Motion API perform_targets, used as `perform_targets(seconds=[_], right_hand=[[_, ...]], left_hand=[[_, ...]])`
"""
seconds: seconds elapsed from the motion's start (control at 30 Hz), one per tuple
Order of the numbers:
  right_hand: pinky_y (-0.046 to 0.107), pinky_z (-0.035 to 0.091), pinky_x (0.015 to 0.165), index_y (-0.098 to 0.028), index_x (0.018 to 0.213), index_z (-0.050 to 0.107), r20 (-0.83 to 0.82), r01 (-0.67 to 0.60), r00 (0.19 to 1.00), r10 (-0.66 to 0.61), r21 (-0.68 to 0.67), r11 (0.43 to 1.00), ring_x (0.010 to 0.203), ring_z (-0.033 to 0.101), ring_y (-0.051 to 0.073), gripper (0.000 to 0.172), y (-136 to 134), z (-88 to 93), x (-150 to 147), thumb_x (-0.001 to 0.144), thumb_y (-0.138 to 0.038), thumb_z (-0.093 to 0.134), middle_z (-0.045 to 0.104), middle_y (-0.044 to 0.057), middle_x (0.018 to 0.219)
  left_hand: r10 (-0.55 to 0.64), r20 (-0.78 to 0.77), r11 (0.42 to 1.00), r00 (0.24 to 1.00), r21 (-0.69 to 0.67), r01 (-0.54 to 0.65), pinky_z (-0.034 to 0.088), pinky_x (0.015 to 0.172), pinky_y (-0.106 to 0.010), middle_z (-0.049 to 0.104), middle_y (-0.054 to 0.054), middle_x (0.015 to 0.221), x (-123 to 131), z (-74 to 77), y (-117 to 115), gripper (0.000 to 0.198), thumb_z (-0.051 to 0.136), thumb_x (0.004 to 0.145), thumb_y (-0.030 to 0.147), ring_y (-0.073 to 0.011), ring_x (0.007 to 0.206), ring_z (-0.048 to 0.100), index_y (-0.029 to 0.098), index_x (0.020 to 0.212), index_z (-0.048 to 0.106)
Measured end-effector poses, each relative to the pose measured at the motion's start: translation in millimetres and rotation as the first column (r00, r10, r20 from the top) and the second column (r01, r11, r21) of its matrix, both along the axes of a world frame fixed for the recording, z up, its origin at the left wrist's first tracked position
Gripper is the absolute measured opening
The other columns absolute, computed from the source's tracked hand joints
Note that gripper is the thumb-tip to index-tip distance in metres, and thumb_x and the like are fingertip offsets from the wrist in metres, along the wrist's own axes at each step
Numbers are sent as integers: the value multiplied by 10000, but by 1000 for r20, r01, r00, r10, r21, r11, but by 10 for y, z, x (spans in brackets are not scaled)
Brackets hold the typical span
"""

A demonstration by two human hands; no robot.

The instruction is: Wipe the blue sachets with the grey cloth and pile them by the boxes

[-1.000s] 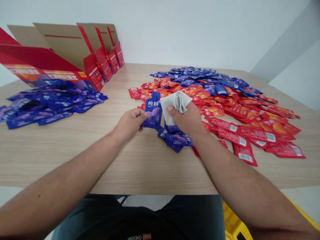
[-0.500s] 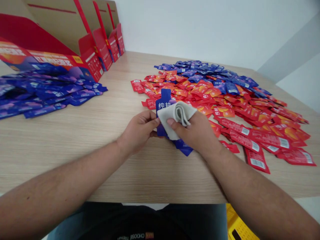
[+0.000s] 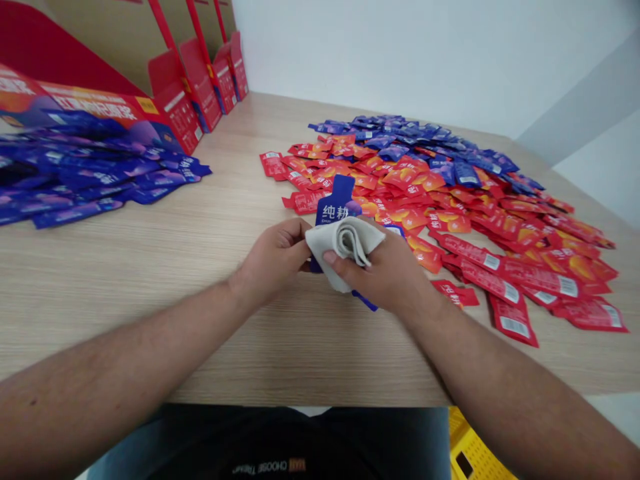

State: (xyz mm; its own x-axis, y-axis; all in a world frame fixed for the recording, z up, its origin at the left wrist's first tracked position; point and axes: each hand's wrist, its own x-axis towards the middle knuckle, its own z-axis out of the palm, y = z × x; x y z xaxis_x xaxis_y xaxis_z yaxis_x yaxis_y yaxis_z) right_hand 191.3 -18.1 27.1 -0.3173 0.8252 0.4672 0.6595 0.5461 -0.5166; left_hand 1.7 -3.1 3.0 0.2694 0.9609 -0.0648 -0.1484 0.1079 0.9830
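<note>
The left hand (image 3: 275, 259) pinches a blue bottle-shaped sachet (image 3: 336, 208) by its edge above the desk (image 3: 225, 233); the right hand (image 3: 393, 273) clasps a folded grey cloth (image 3: 325, 241) over it; likely light, soft, slick (perhaps liquid-filled), best held edgewise

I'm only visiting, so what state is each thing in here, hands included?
Left hand: pinching the blue pouch.
Right hand: gripping the cloth.
Cloth: folded, hiding the pouch's lower part from view.
Blue pouch: held, neck pointing away from the person.
Left blue pile: loosely heaped before the boxes.
Red pouches: spread out, overlapping.
Far blue pouches: heaped behind most red ones.
Red boxes: standing open, flaps raised.
</note>
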Motion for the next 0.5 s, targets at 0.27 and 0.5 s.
perform_targets(seconds=[0.27,0.5], right_hand=[[347,551,768,-234,1008,696,-30,-51,998,51,-3,999,832,694,221,206,7,-19,5,891,-402,674,752,38,938],[370,558,735,-236,1039,680,-126,83,988,-85,-22,996,818,696,233,273,72,-23,77,910,-475,656,754,41,935]], left_hand=[[-70,51,995,996,75,66,395,571,-226,538,39,644,-31,4,13,193,706,784,214,-90,587,476,180,714,529],[-141,49,990,989,29,140,307,501,-231,484,49,586,-69,-19,-14,215,696,771,198,-84,498,401,196,672,505]])
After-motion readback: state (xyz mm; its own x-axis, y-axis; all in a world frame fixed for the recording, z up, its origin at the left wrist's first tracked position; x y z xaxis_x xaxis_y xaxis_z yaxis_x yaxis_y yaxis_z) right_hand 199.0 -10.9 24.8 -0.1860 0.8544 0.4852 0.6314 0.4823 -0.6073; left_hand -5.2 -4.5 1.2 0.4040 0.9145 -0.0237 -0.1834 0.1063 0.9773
